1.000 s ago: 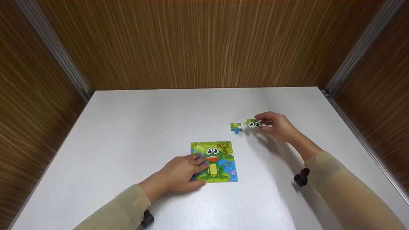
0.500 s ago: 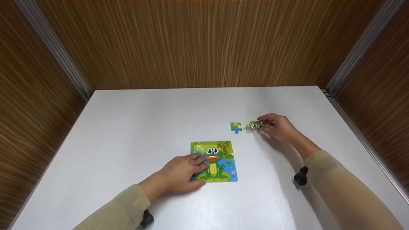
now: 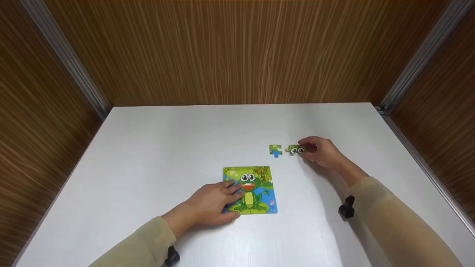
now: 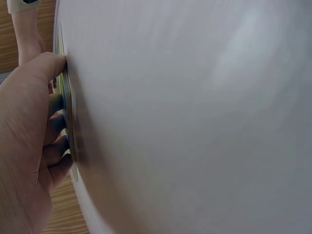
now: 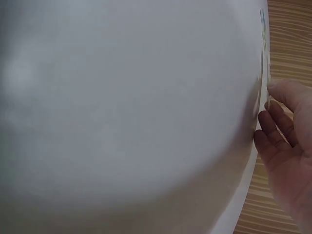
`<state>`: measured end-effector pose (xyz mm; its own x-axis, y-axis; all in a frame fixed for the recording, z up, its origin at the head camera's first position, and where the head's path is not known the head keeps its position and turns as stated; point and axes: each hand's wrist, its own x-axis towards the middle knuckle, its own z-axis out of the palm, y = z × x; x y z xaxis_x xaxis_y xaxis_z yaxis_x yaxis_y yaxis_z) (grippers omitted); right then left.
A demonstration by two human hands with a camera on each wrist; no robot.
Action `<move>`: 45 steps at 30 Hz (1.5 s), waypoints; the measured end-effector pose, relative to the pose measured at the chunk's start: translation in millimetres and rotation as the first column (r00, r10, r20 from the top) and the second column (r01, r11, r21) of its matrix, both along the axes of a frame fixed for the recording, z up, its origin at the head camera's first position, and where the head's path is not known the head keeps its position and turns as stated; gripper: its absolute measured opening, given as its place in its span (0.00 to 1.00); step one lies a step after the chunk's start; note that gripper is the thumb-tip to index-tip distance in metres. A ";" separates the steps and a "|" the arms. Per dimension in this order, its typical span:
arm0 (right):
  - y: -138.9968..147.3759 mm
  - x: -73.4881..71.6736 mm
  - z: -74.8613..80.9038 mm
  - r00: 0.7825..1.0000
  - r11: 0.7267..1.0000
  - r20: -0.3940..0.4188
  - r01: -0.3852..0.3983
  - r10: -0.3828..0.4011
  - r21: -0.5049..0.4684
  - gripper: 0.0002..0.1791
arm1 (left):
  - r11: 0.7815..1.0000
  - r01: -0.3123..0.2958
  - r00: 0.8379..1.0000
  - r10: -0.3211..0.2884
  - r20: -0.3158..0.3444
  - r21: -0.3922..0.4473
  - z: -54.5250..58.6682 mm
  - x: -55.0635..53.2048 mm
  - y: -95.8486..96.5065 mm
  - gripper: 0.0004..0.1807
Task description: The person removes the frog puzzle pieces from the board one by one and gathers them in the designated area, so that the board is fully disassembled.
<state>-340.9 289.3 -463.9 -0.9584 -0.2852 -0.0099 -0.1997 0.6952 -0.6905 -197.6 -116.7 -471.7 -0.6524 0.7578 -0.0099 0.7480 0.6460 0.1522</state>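
Note:
A square frog picture puzzle (image 3: 267,193) lies on the white table, showing a green frog on a blue and green background. My left hand (image 3: 211,204) rests across its left side, fingers spread over the picture and thumb at the near edge. Farther back on the right, my right hand (image 3: 321,152) pinches a puzzle piece (image 3: 296,150) printed with two frog eyes, held low by the table. Left of it lies a second puzzle piece (image 3: 275,149), green and blue, with a small gap between the two. In the right wrist view, the thumb (image 5: 285,92) and fingertips meet at the piece's edge.
The white tabletop (image 3: 167,148) surrounds the puzzle. Brown wood-grain panels (image 3: 237,52) stand behind it and on both sides, with metal strips (image 3: 419,55) at the corners. A black device (image 3: 347,207) sits at the right cuff, another (image 3: 172,256) at the left.
My right hand has brought the eye piece slightly to the right and down toward the table. The left hand stays on the puzzle, and the other piece lies where it was.

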 end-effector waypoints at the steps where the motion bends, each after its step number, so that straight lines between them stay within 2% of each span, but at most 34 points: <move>1: 0.0 0.5 -0.7 1.000 1.000 -0.002 0.000 0.000 0.000 0.23 | 1.000 -0.002 1.000 0.002 0.001 0.002 -0.4 0.4 0.2 0.34; 22: -5.0 -0.4 -4.3 0.998 1.000 0.057 0.028 -0.029 0.009 0.25 | 1.000 -0.008 1.000 0.007 0.020 0.011 -1.7 0.5 -0.7 0.35; 33: -6.3 -0.2 -2.7 0.998 0.999 0.051 0.037 -0.038 0.029 0.26 | 1.000 0.002 1.000 -0.002 -0.008 0.003 -1.1 1.0 -1.6 0.35; 45: -2.9 -0.3 -2.8 0.997 0.998 0.054 0.056 -0.056 0.017 0.28 | 1.000 -0.004 1.000 0.004 0.021 0.006 -1.0 -0.6 -1.0 0.35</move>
<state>-341.2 286.4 -466.7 -0.9708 -0.2305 -0.0665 -0.1225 0.7147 -0.6886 -198.2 -117.6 -472.7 -0.6553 0.7551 -0.0193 0.7419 0.6482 0.1716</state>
